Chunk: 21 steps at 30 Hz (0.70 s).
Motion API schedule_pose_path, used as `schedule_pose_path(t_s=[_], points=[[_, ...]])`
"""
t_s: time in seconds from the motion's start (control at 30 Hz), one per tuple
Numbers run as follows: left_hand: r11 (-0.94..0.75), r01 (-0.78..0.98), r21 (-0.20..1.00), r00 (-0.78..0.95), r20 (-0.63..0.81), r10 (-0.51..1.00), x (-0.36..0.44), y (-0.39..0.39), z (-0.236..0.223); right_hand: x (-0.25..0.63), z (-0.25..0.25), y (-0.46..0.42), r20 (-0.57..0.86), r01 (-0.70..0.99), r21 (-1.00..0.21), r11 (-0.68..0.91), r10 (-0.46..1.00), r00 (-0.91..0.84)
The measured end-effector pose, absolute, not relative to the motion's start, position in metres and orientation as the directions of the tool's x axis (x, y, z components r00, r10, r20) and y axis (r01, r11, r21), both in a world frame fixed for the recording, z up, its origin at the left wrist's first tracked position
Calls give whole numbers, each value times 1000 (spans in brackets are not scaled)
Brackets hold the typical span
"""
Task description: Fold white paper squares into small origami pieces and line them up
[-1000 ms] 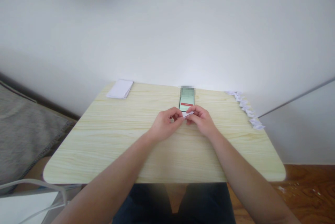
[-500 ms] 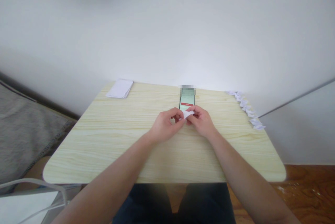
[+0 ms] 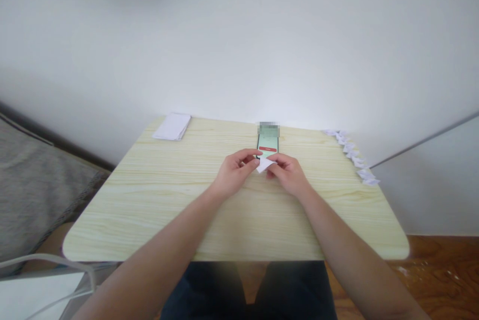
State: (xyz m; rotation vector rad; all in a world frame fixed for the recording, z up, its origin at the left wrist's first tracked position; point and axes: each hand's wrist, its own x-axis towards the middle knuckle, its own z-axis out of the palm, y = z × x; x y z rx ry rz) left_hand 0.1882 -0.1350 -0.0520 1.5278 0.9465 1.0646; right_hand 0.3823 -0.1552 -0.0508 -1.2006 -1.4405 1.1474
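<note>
Two bare hands are working over the middle of the tabletop (image 3: 149, 210), and the step underway seems to be shaping or turning a small white paper piece (image 3: 264, 164). That piece is sitting between the hands, just in front of the phone (image 3: 268, 142). The right hand (image 3: 287, 171) is pinching its right side between thumb and forefinger. The left hand (image 3: 234, 174) is curving its thumb and forefinger around the left edge; at this distance I cannot tell whether they are pressing on the paper. As I judge it, the next move is calling for a steady right pinch and a light, precise left fingertip on the edge.

The phone is lying face up, its screen showing a red bar. Near the far left corner a stack of white paper (image 3: 172, 126) is resting, while a row of folded paper pieces (image 3: 351, 153) is running along the right edge. Beyond, a pale wall (image 3: 239, 50) is rising; grey fabric (image 3: 37, 190) is filling the left, and wooden floor (image 3: 441, 270) is showing at lower right.
</note>
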Motion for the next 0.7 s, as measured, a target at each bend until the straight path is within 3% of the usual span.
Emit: schedule_pose_path(t_s=[0.37, 0.7], points=[[-162, -5, 987, 326, 155, 933, 186, -134, -51, 382, -47, -159, 109, 224, -964, 142, 982, -153], [-140, -4, 990, 351, 132, 927, 185, -135, -47, 382, -60, -155, 96, 135, -985, 111, 988, -118]])
